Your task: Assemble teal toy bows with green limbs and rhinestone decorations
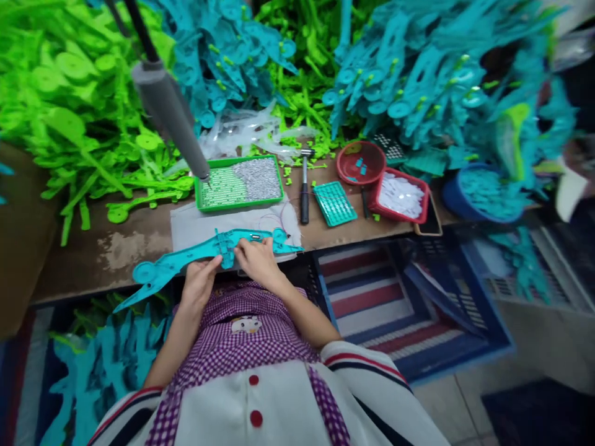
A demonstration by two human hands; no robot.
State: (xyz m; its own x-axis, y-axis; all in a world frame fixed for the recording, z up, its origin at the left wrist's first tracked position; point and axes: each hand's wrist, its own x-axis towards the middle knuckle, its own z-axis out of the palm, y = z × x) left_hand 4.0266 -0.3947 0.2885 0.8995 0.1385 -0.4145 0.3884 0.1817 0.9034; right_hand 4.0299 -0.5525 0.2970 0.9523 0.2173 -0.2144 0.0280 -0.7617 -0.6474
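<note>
A long blue plastic part (186,255) lies across the front edge of the bench, partly over a white cloth (186,226). My left hand (199,282) grips its lower edge near the middle, thumb on a crosswise blue piece (224,248). Just right of that piece, my right hand (255,260) has its fingers closed on the part's upper face, beside a small metallic piece (255,236) set in it. Behind the cloth is a green tray (239,205) with many small metal pieces. A grey power screwdriver (170,114) hangs with its tip above the tray's left side.
A hammer (304,192), a teal tray (334,204), a red bowl (344,162), a red basket (409,215) of white pieces and a blue bowl (453,198) stand to the right. Green parts (69,93) and blue parts (409,74) are heaped behind. A blue crate (465,353) sits below right.
</note>
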